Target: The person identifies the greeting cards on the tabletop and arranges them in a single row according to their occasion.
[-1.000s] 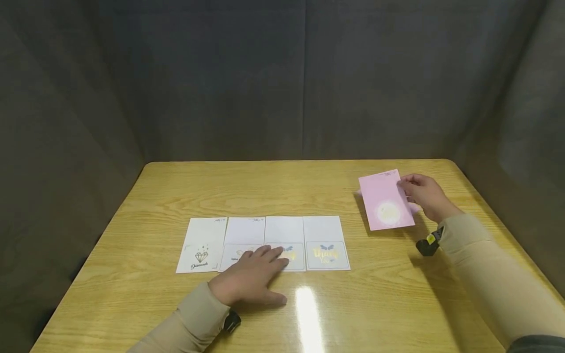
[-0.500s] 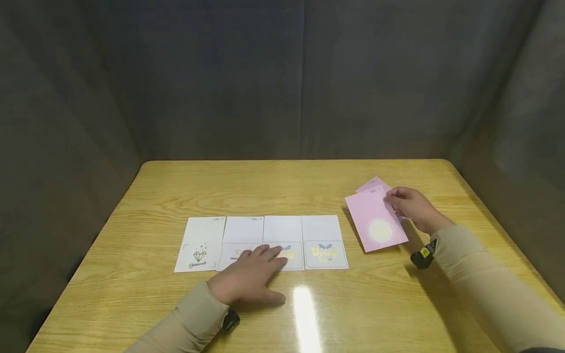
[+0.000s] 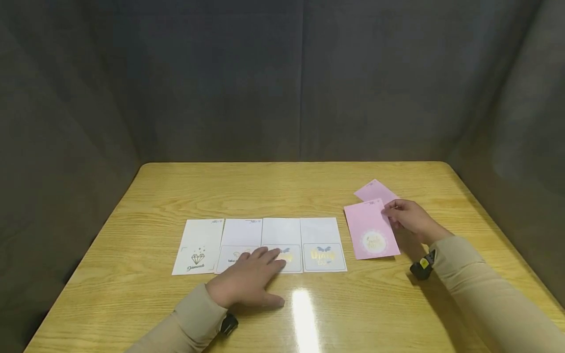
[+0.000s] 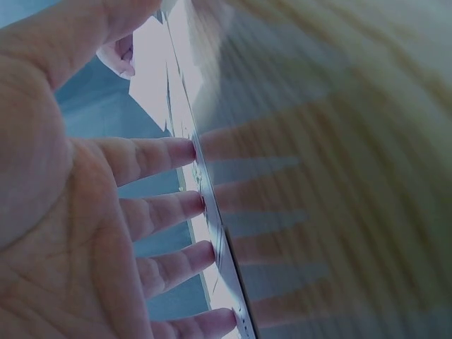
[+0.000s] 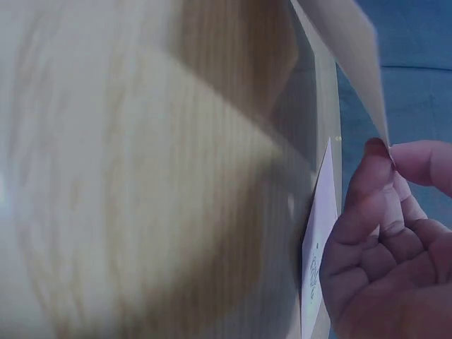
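Observation:
My right hand (image 3: 412, 219) pinches the right edge of a pink card (image 3: 368, 220) with a round pale gold-lettered badge. In the right wrist view, thumb and finger meet on the held card (image 5: 349, 53), which is tilted and raised off the table. A second pink card (image 3: 376, 190) lies behind, partly covered by it. My left hand (image 3: 249, 279) has spread fingers, its fingertips (image 4: 185, 150) resting on the middle white cards. Those are a winged-print card (image 3: 243, 233) and a gold-lettered card (image 3: 281, 233), both partly hidden by the hand.
At the left end of the row lies a white card with a diamond print (image 3: 198, 245). The right end has a "thank you" card (image 3: 323, 245). The wooden table (image 3: 247, 191) meets dark curtains (image 3: 220, 88) behind and at both sides.
My right hand has brought the pink card nearer and slightly left, beside the row's right end. More of the second pink card shows behind it. The left hand has stayed in place.

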Demonstrator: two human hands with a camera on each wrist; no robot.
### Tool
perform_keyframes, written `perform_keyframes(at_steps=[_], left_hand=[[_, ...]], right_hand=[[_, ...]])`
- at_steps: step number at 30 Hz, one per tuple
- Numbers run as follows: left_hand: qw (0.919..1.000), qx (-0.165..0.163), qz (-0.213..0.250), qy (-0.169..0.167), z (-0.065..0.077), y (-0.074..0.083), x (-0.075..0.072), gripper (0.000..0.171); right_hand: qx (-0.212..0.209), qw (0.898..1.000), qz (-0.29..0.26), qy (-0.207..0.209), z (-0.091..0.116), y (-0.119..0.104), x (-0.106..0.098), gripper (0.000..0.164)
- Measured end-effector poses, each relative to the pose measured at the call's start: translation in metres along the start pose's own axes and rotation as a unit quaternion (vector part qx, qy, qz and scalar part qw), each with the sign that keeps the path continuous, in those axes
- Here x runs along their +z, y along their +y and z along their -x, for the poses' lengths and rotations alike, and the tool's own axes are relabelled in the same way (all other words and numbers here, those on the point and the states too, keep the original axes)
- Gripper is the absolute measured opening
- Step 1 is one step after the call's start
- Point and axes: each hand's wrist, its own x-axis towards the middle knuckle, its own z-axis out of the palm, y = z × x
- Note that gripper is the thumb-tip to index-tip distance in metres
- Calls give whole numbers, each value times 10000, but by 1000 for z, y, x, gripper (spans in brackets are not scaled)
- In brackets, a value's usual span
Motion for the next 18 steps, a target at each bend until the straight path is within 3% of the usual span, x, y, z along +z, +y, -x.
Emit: perform_keyframes(at_steps=[18], left_hand=[[9999,-4,-124,1,-2,0,0,81]], right_hand=[[66,9982,572,-151,4,9,9,25]])
